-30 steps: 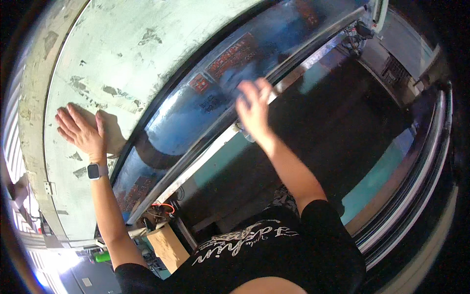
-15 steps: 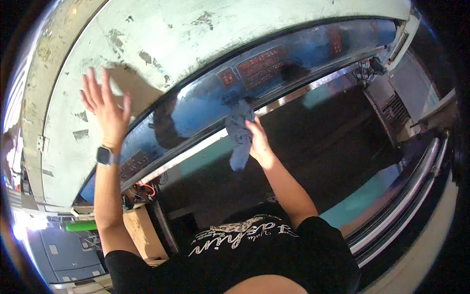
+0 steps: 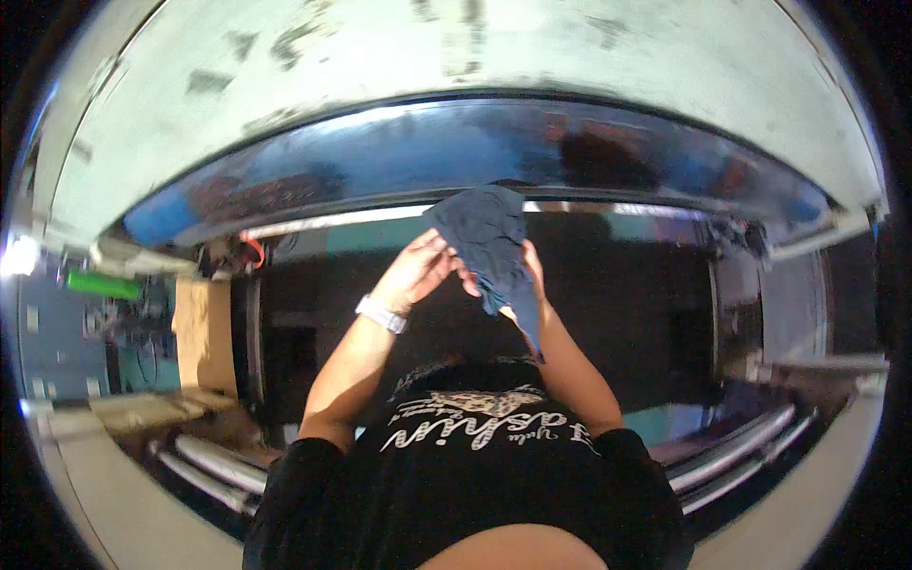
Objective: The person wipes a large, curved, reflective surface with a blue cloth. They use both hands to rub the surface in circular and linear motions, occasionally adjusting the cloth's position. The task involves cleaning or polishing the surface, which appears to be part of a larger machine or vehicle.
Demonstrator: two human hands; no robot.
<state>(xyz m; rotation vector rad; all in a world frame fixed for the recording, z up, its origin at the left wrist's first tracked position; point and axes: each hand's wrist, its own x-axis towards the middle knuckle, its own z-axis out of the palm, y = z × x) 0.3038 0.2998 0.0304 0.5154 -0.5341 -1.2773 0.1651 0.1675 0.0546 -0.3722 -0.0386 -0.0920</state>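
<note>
A dark blue-grey cloth (image 3: 484,223) is bunched between my hands, in front of my chest and just below a long blue cylinder (image 3: 380,147). My right hand (image 3: 532,271) grips the cloth from its right side, with most fingers hidden behind the folds. My left hand (image 3: 418,269), with a watch at the wrist, pinches the cloth at its left edge. A narrow end of the cloth hangs toward my right forearm. Reddish printed patches and dark shadows mark the cylinder's glossy surface.
A scuffed pale green machine panel (image 3: 380,47) arches above the cylinder. Metal bars (image 3: 731,446) run low on both sides of me. At the left are a cardboard sheet (image 3: 201,332), an orange cable (image 3: 253,249) and a green tube-shaped thing (image 3: 103,284).
My left hand has left the pale panel and come down to the cloth. The cloth has drawn away from the cylinder and spread wider. The view has turned to face the cylinder squarely.
</note>
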